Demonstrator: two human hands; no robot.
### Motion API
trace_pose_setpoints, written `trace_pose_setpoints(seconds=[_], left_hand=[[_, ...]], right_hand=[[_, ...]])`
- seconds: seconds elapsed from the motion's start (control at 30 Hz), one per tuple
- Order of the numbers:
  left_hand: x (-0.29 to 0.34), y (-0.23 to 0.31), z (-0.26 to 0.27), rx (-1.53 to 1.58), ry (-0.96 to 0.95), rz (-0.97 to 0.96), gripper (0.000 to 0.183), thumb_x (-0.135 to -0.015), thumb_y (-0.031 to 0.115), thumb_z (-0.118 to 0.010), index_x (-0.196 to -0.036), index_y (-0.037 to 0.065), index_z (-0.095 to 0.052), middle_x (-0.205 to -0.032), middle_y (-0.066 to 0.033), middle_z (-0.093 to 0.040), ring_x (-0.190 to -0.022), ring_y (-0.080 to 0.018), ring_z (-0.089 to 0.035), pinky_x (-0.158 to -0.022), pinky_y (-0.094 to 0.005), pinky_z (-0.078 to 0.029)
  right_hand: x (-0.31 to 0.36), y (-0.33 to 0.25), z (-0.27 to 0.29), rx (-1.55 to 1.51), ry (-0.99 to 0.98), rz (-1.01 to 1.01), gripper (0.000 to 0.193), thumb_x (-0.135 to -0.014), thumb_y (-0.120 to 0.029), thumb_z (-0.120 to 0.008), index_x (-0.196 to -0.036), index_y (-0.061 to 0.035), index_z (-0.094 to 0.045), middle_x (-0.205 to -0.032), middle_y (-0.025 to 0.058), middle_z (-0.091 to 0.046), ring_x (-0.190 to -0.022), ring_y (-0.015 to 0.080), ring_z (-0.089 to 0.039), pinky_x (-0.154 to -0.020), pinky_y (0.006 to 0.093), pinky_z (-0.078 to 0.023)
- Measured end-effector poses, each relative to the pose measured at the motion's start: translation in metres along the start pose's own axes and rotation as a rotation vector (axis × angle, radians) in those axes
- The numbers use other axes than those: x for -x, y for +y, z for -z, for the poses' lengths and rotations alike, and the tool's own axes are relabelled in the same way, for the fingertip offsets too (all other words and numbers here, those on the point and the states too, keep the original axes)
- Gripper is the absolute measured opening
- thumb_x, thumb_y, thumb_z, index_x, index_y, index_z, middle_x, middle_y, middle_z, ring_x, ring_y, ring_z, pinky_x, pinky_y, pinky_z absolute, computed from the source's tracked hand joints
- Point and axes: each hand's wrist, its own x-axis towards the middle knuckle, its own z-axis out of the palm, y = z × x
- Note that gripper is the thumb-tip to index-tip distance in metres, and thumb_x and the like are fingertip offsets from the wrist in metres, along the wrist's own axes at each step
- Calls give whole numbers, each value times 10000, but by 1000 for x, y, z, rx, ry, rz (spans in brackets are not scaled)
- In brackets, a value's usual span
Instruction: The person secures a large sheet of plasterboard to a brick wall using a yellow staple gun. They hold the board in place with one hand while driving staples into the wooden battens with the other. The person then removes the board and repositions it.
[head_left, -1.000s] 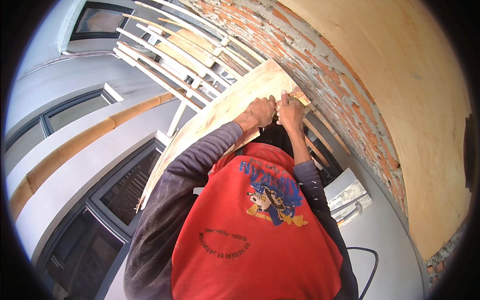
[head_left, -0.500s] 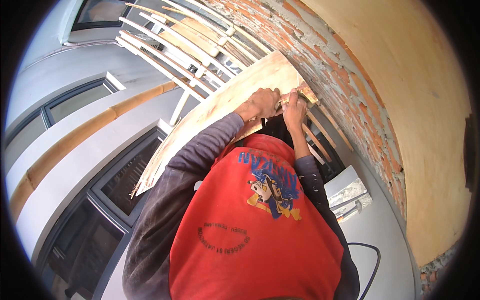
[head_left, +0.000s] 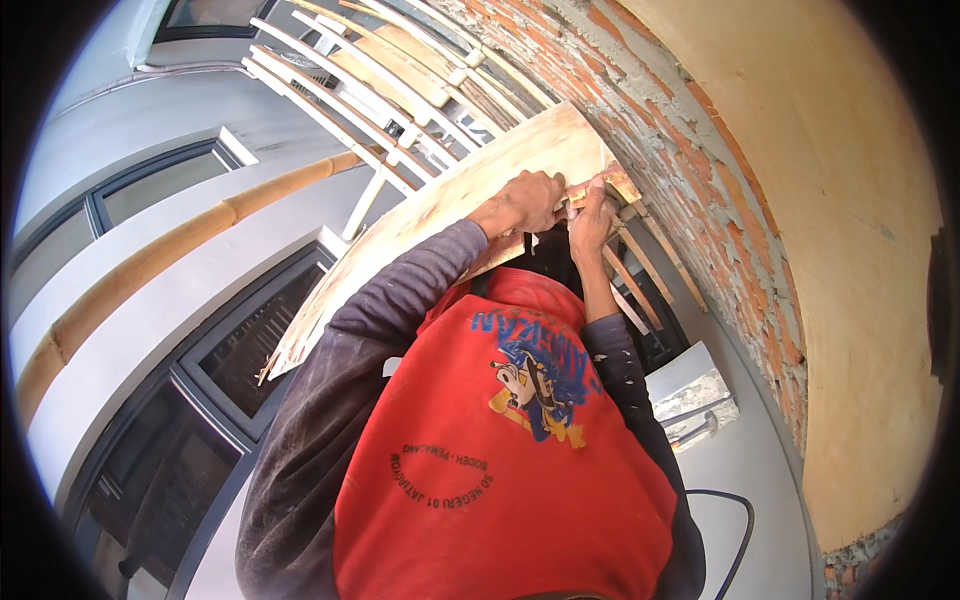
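A pale plywood board (head_left: 440, 210) slants in front of my chest, its near edge broken by a dark gap. My left hand (head_left: 530, 200) lies on the board beside this edge, fingers curled closed; whatever they hold is hidden. Close to its right, my right hand (head_left: 592, 222) is closed at the board's right corner, its fingertips against a rough brown strip (head_left: 612, 185) along the edge. I cannot make out what is inside its grip. The two hands are only a little apart.
A bare brick wall (head_left: 690, 150) rises along the right, close to the board. Wooden slats (head_left: 380, 100) stand beyond it, and a bamboo pole (head_left: 200, 230) crosses the left. Lower right, a hammer (head_left: 702, 428) lies on a whitish stained piece, near a black cable (head_left: 748, 520).
The whole view has shifted slightly. My right hand's fingers have changed position a little at the board's corner, uncovering more of the brown strip; my left hand stays nearly in place.
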Motion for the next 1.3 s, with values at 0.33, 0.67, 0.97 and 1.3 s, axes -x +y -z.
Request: trace_pose_setpoints(seconds=[0.33, 0.67, 0.97, 1.3], left_hand=[[-2, -9, 8, 1, -42, -15, 372, -717, 114, -590, -1056, -17, -512, -867, -261, -628, -865, -421, -612, -755, -479, -480], [-9, -29, 10, -32, 75, -111, 267, -710, 89, -528, -953, -20, -541, -788, -256, -624, -809, -435, -612, -711, -491, -483], [-1, -20, 11, -58, 64, -98, 332, -725, 119, -522, -1021, -31, -545, -816, -285, -621, -818, -440, -613, -738, -490, -489], [5, -9, 0, -51, 113, -95, 262, -697, 117, -538, -875, -57, -618, -789, -282, -625, -788, -420, -624, -705, -463, -508]], right_hand=[[-4, 5, -2, -473, -185, -213, 504, -928, -534, -425, -809, -54, -522, -617, 32, -474, -504, 123, -448, -464, 268, -388], [41, -98, 6, 597, 102, 499, 432, -949, -298, -430, -679, 21, -542, -640, 229, -541, -592, 395, -541, -534, 453, -396], [48, -35, 36, 1019, 250, 534, 537, -926, -449, -453, -793, 43, -622, -725, 192, -631, -640, 376, -594, -622, 423, -461], [-6, -12, -5, 649, -74, 58, 584, -895, -504, -451, -698, 19, -619, -565, 92, -589, -490, 190, -603, -524, 315, -485]])
